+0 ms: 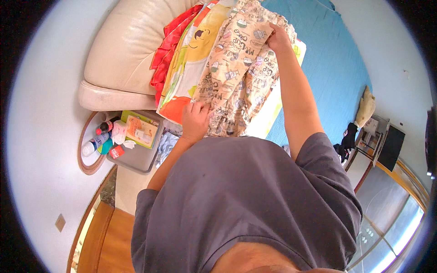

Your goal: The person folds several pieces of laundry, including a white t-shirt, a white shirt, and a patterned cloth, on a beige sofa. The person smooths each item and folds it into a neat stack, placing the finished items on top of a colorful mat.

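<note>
A beige printed cotton garment (235,71), patterned with small cups and lettering, lies spread in front of me. My left hand (196,117) grips its near left edge. Farther off, my right hand (279,38) pinches the fabric at the upper right, fingers closed on a fold. Under the garment is a cartoon-printed cloth (186,73) in yellow, white and orange. A red ruffled cloth (162,58) shows along its left side. What kind of garment the beige one is, I cannot tell.
A cream leather headboard (119,51) rises at the left, and a blue bed sheet (327,65) stretches right. Low at the left, a grey plastic bin (145,163) bears booklets (141,131) and a tissue pack (119,131); bottles (97,143) stand beside it. A plush toy (365,105) lies far right.
</note>
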Motion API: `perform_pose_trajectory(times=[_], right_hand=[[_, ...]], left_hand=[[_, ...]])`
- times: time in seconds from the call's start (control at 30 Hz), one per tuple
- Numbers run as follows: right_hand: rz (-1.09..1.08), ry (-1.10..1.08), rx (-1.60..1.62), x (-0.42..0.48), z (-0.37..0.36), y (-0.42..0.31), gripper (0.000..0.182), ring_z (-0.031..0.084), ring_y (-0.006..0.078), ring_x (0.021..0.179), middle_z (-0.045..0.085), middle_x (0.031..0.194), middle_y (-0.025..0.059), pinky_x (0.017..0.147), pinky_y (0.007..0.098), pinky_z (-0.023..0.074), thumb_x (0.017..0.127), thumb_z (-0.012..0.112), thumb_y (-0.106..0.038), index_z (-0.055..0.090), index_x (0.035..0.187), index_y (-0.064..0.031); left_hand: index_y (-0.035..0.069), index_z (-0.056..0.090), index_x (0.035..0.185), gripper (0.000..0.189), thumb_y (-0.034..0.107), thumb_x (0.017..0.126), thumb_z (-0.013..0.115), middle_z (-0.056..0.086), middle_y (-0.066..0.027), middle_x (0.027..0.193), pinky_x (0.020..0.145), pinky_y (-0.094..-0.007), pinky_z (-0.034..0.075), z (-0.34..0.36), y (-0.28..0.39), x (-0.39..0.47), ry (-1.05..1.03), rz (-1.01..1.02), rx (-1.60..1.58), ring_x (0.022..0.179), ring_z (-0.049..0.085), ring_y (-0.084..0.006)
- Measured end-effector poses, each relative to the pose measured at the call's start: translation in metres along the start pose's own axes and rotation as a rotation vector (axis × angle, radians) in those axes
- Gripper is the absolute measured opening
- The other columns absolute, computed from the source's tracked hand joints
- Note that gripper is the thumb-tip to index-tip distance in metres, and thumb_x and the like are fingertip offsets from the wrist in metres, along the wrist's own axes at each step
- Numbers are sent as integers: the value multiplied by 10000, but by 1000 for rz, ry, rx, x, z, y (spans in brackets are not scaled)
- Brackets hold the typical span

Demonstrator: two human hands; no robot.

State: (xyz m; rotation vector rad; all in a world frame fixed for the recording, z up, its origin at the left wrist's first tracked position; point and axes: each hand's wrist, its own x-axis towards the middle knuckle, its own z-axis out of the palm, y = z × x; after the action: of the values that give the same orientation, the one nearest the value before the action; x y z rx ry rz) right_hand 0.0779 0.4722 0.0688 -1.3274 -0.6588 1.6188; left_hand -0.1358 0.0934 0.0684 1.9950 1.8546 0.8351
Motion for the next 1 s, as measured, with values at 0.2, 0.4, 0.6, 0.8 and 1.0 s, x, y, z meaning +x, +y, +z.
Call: perform_pose_trajectory(times=[0.2,0.4,0.6,0.8,1.0], right_hand=[[-14,-155,-59,42,-35,-4,325,613,316,1108,624,1210,166,961,501,492,943,593,-178,564,1191,30],[-150,-446,218,-13,52,-66,400,675,253,930,663,1087,101,842,407,568,858,549,-53,541,1257,-66],[-489,-480,25,-61,124,-111,372,658,206,821,643,978,67,679,342,570,852,540,9,536,1215,-71],[-588,-206,106,-77,90,-109,233,633,184,748,629,886,46,587,335,548,831,593,-11,593,1051,-87],[-691,-31,136,-155,-36,-99,345,632,279,1037,600,1151,133,876,400,557,866,571,33,494,1198,-20]], left_hand=[[41,625,1168,373,96,800,600,554,-88,882,698,-416,450,12,-1,-8,-4,73,113,791,557,-267],[41,612,1149,326,86,826,616,520,-111,823,603,-415,448,9,4,-9,122,-203,-93,677,544,-306],[-1,586,826,163,135,883,655,481,-140,754,605,-396,411,0,-3,-5,170,-462,-450,668,511,-304],[-9,601,785,165,117,829,697,520,-132,783,625,-397,423,-14,-5,-1,107,-318,-338,703,533,-309],[28,660,878,146,134,790,705,574,-105,868,731,-435,452,-19,-2,-2,-2,-16,-182,846,558,-314]])
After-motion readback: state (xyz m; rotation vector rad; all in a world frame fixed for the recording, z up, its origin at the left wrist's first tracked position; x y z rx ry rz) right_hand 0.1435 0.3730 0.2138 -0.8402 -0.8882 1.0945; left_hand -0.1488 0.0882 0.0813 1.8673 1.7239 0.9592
